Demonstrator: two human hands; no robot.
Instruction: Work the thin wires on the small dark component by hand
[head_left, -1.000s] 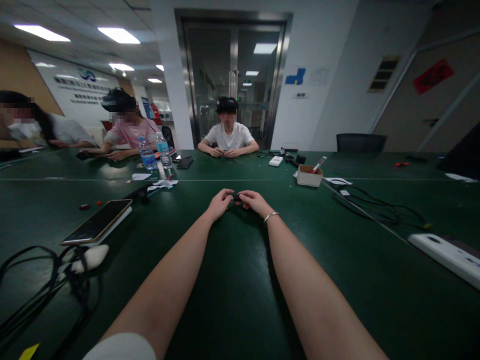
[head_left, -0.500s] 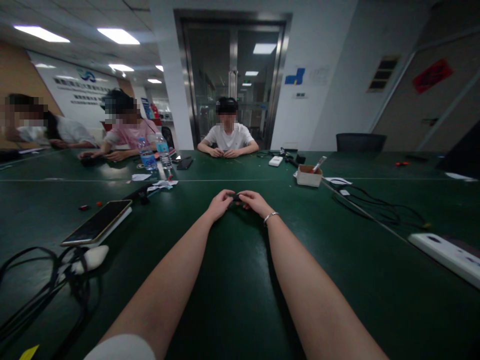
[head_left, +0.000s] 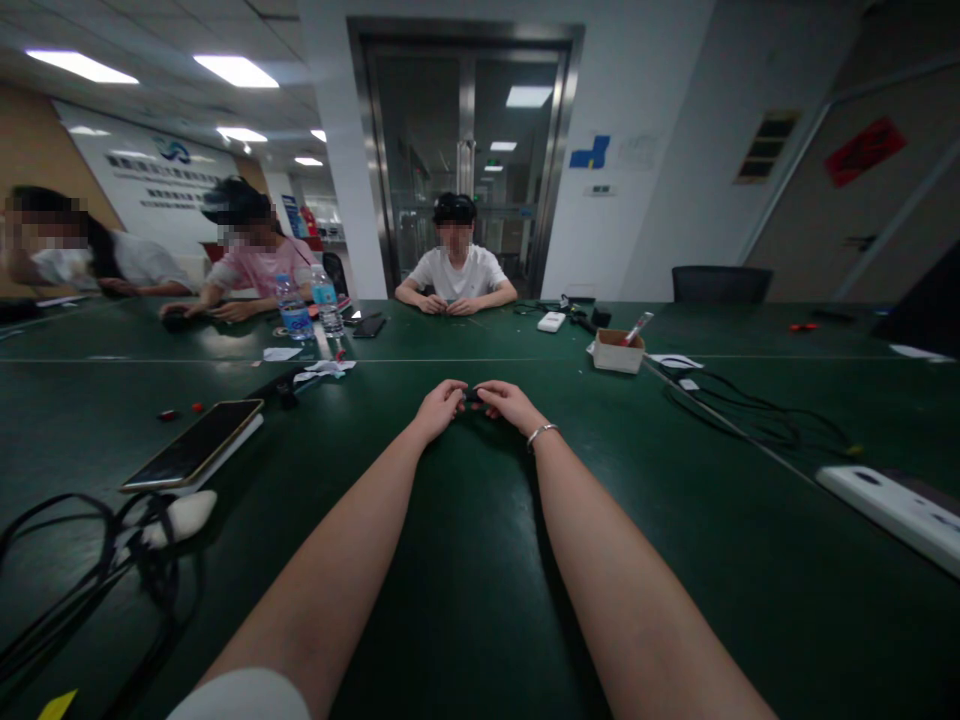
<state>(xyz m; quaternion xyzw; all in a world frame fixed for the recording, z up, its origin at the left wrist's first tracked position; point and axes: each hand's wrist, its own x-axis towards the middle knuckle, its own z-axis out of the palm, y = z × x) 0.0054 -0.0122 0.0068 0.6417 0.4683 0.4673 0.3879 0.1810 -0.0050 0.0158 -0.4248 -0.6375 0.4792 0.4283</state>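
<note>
A small dark object [head_left: 472, 395] is pinched between my two hands, low over the green table [head_left: 465, 560]. My left hand [head_left: 441, 410] grips its left end with thumb and fingers. On the right end, the fingers of my right hand [head_left: 511, 404] are closed, with a silver bracelet [head_left: 541, 434] at that wrist. The object's exact shape is too small to tell.
A phone [head_left: 196, 445], cables [head_left: 67, 580] and a white mouse-like item [head_left: 184, 515] lie left. Bottles [head_left: 295, 310], a small box [head_left: 619, 352] and a power strip [head_left: 892, 510] stand farther out. Across the table sits a person [head_left: 459, 270]; two more people are at left.
My left fingers have shifted very slightly around the dark object. My right hand and both forearms look the same.
</note>
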